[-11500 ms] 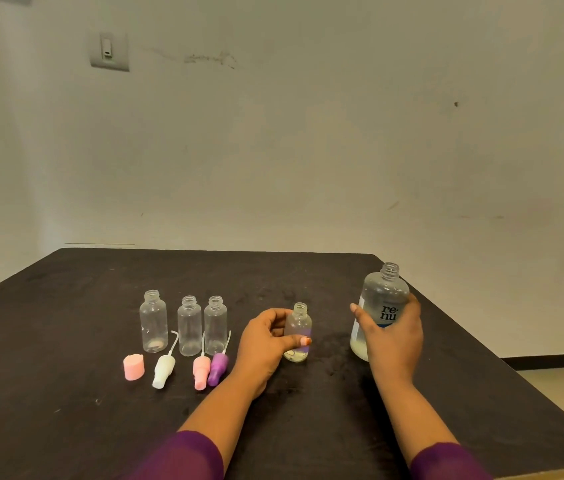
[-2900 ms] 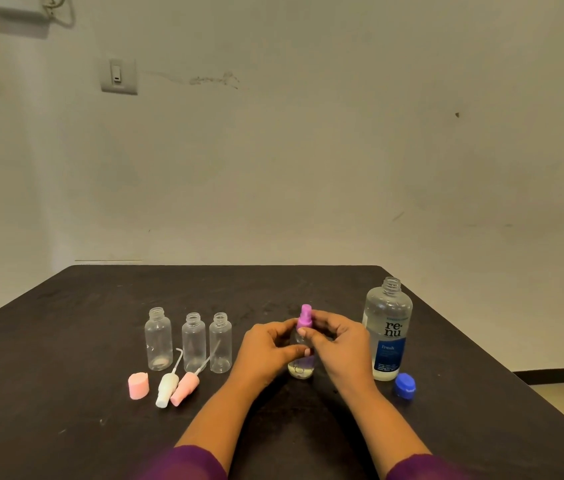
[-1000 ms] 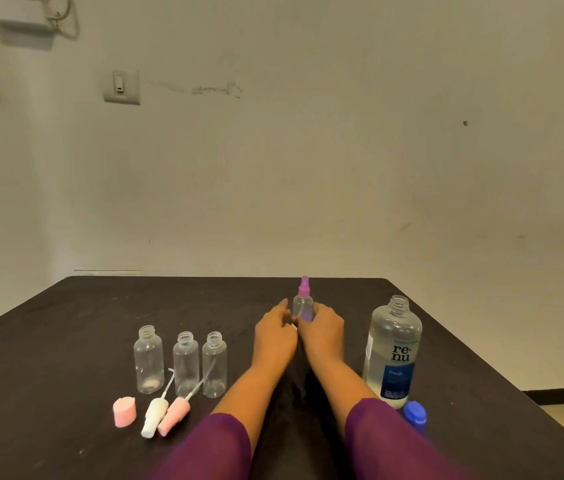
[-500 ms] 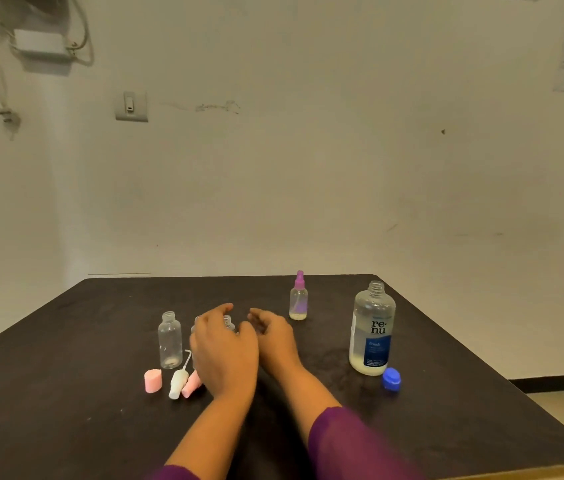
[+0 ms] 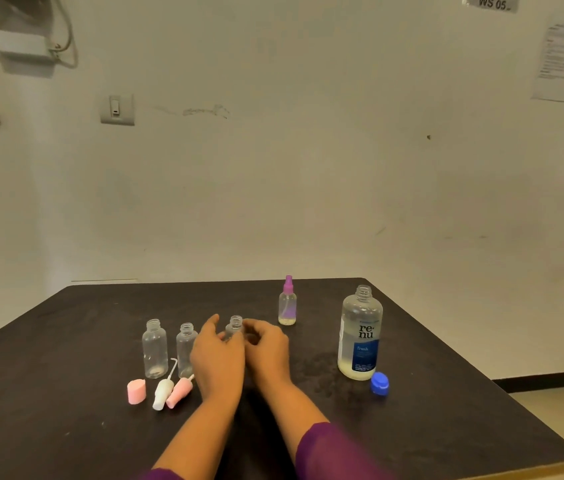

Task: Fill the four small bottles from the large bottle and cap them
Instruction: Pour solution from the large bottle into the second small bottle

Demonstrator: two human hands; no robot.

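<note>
Small bottle in hand: the third open small bottle (image 5: 234, 328) stands between our two hands, its neck showing just above our fingers; it looks empty, though our hands hide its body.
Left hand: our left hand (image 5: 217, 358) curls round the bottle's near-left side, fingers touching it; we cannot tell whether the grip is fully closed.
Right hand: our right hand (image 5: 267, 344) sits just right of the bottle, fingers bent toward it; whether it grips the bottle or only steadies it, we cannot tell.
Large bottle: the large bottle (image 5: 360, 334) stands uncapped, well to the right of our right hand, with liquid low in its base; its blue cap (image 5: 379, 383) lies just beside it.
Finished one: the purple-capped bottle (image 5: 287, 303) stands beyond our right hand, with a little liquid in it.
Waiting: two empty bottles (image 5: 154, 348) stand left of our left hand, with the white spray cap (image 5: 162, 393) and pink spray cap (image 5: 179, 393) lying nearer us.
Doing it well: we judge it best to hold this bottle upright in the left hand, low on the body, and free the right hand for the large bottle.
Pouring care: the neck is narrow, so we bring the two mouths close and tip slowly.
Risk: an unsteady hold may tip this light bottle or knock its neighbours.
</note>
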